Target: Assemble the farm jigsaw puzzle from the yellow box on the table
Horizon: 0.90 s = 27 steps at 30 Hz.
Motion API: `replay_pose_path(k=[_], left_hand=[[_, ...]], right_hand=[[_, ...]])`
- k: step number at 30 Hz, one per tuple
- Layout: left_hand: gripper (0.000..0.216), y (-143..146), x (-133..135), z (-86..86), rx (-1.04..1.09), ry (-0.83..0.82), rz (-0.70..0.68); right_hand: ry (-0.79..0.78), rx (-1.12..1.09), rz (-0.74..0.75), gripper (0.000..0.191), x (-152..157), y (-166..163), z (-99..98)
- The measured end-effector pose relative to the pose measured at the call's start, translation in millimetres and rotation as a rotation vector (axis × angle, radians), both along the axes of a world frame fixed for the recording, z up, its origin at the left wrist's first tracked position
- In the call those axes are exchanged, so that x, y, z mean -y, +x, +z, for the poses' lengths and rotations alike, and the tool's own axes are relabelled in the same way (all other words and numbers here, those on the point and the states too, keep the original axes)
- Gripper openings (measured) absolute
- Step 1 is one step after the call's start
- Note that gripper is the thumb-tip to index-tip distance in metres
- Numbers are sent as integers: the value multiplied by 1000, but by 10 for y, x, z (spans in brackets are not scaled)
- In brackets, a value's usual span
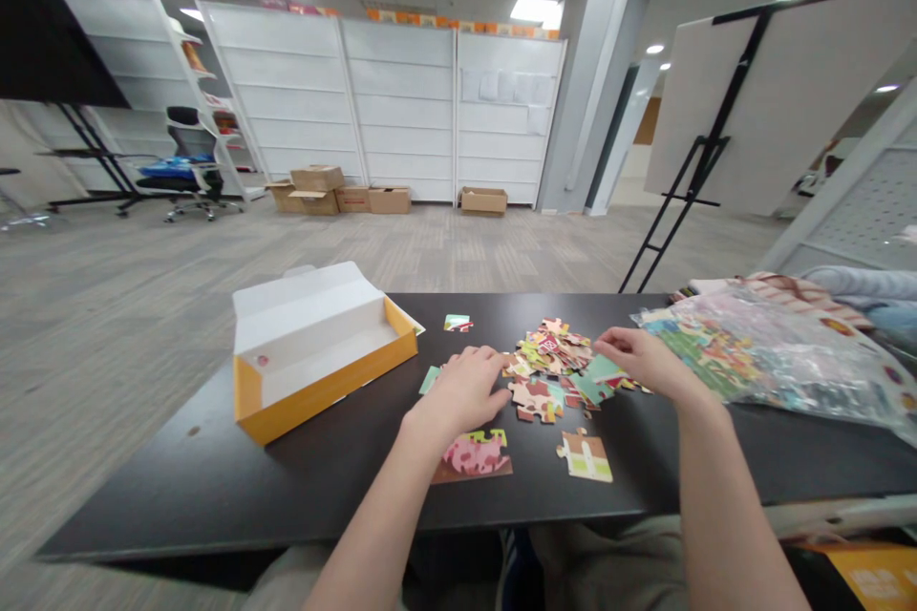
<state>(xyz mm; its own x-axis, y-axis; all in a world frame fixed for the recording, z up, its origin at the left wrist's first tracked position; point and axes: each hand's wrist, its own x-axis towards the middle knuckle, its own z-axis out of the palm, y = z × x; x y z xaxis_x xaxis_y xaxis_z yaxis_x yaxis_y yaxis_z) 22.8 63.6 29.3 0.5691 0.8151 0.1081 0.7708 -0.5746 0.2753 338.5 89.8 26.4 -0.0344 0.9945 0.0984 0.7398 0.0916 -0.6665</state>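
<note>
Right hand: grip pinching green piece at its edge. Probably light, stiff card, tabs bendable; hold by edges. Left hand: cannot tell.

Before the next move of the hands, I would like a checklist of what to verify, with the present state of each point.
1. Right hand grips the green piece: cannot tell; it is close, contact unclear.
2. Space under the left hand visible: not ok, the hand covers it.
3. Pile spread out singly: not ok, pieces overlap.
4. Pink puzzle part apart from the pile: ok.
5. Yellow box open: ok, lid raised.
</note>
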Motion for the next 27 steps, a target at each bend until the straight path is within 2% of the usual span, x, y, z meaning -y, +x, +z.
replay_pose_path(k=[4, 8, 15, 22, 27], left_hand=[[21, 251, 75, -95, 33, 46, -142], [19, 362, 93, -158, 38, 91, -176], [22, 309, 63, -133, -67, 159, -97], [24, 230, 76, -99, -146, 163, -16], [29, 108, 55, -38, -177, 136, 49]], right_hand=[[-201, 4, 149, 41, 68, 34, -40], [-259, 91, 93, 37, 98, -7, -43], [-247, 240, 11, 52, 140, -178, 13], [-257, 252, 29, 34, 197, -17, 25], [-303, 356, -50, 38, 223, 119, 12]])
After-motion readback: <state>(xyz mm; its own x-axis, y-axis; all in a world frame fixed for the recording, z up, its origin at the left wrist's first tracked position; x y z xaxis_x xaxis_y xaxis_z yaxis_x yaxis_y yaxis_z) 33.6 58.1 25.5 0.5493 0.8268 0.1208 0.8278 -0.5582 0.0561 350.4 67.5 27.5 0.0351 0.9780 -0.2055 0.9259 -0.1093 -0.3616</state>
